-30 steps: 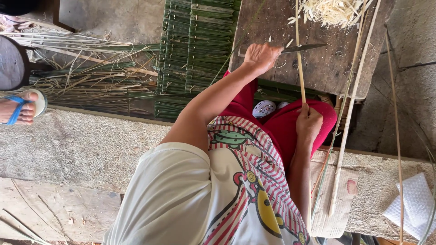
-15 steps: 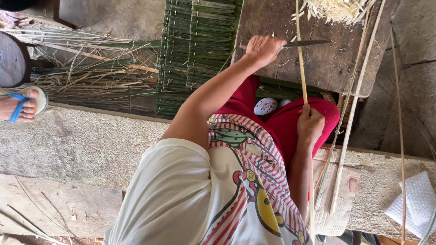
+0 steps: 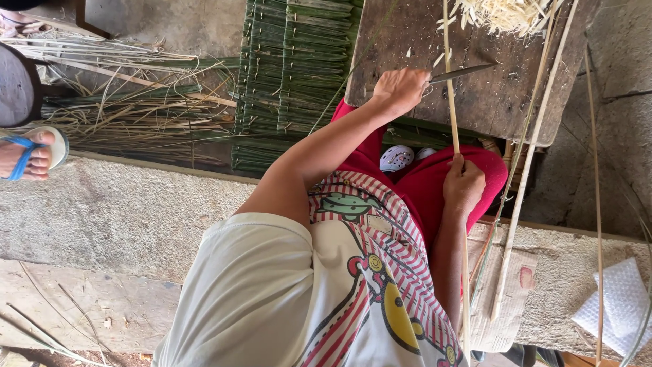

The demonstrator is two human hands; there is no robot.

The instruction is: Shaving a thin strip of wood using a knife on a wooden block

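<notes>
Left fingers [image 3: 407, 85]: curled tight round the knife [image 3: 462, 71] handle; the blade points to 3 o'clock and meets the strip [image 3: 449, 102].
Right fingers [image 3: 456, 170]: closed on the strip, at 6 o'clock from the blade and near it.
Strip: pale and thin, running from 12 to 6 o'clock over the board [image 3: 509, 109] and the red lap.
Around: green bundle [image 3: 292, 68] at 9 o'clock of the knife; pale shavings [image 3: 502, 12] at 12.
Risk, cut: if the blade slips down the strip, it would likely reach the right thumb.
Risk, strip: too steep a blade could bite through and snap it.
</notes>
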